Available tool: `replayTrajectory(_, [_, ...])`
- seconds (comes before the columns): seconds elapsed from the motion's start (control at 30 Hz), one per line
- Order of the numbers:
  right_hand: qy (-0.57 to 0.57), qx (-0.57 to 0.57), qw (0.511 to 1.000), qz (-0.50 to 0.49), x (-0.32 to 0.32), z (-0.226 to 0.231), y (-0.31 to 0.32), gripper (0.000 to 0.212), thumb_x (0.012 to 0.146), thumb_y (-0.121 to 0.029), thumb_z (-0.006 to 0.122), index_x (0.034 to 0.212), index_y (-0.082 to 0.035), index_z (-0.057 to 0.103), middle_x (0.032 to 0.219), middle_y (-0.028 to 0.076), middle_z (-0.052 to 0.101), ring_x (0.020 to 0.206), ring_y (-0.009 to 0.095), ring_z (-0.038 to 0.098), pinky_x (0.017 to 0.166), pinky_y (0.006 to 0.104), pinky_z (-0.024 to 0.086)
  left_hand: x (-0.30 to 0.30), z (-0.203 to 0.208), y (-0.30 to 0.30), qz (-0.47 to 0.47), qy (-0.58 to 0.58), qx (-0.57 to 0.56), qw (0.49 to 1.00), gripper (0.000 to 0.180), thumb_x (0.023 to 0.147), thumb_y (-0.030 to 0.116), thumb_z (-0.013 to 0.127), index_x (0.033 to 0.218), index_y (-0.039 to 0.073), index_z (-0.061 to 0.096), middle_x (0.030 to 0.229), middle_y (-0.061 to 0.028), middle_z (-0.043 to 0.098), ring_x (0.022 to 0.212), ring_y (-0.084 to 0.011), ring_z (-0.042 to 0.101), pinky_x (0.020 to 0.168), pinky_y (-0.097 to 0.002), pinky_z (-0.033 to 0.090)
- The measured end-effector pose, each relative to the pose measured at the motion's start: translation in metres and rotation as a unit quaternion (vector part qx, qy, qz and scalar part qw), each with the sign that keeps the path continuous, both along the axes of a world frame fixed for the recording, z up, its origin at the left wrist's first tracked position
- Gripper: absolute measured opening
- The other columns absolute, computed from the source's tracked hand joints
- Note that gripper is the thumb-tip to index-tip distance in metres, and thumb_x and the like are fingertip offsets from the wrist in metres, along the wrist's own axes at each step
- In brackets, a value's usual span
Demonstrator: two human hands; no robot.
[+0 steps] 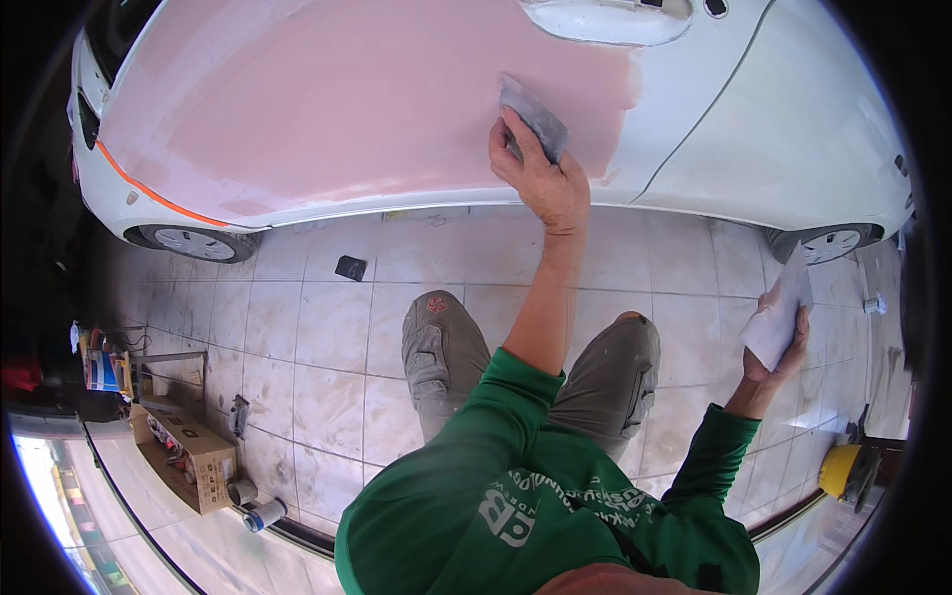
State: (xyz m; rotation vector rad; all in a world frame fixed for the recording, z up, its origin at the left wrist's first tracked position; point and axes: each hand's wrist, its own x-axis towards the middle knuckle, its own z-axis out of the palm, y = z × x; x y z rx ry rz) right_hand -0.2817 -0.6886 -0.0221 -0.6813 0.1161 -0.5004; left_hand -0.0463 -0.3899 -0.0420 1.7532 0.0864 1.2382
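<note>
My left hand (540, 174) is closed around a grey, flat, rectangular spreader (535, 119), thumb lying along its face. The spreader is held at the white car's door (684, 129), over a broad patch of pink filler (377, 109) near the patch's right end. I cannot tell whether its edge touches the surface. Off to the right and lower, my right hand (786, 352) grips a thin whitish plate (778, 312), tilted with a corner pointing up. The fingers behind the plate are partly hidden.
On the tiled floor (317, 332) below the car lies a small black piece (350, 268). To the left stand a cardboard box (203, 456) of items and a can (265, 515). A yellow rounded object (840, 471) is at lower right. Car wheels (193, 243) flank the work area.
</note>
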Motion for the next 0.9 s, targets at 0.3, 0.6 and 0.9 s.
replayTrajectory(0.3, [0.101,0.002,0.994,-0.047,-0.018,-0.018,-0.010,0.052,0.099,-0.033,0.055,0.139,0.000,0.046,0.131,0.018,0.057,0.118,0.030,0.058,0.099,0.0440,0.049,-0.033,0.017,-0.126,-0.181,0.066,0.039,0.981,0.066,0.081,-0.005,0.062,0.144,0.007,0.047,0.133,-0.0180,0.047,0.117,-0.0378,0.047,0.098,-0.0443,0.044])
replayTrajectory(0.6, [0.141,-0.507,0.836,0.152,0.074,0.039,0.073,0.047,0.101,-0.039,0.054,0.113,0.005,0.064,0.101,0.006,0.066,0.086,0.014,0.059,0.080,0.0266,0.048,-0.085,0.013,0.002,-0.563,0.091,0.219,0.792,0.059,0.072,-0.017,0.052,0.124,0.009,0.067,0.126,-0.0096,0.060,0.115,-0.0304,0.057,0.099,-0.0379,0.047])
replayTrajectory(0.9, [0.022,-0.302,0.953,-0.025,0.177,0.121,0.041,0.048,0.098,-0.033,0.061,0.124,0.007,0.059,0.114,0.015,0.066,0.099,0.022,0.067,0.086,0.0329,0.054,-0.110,-0.071,0.175,-0.531,0.208,-0.273,0.775,0.036,0.094,-0.002,0.058,0.129,0.004,0.059,0.121,-0.0096,0.064,0.108,-0.0266,0.063,0.092,-0.0430,0.054])
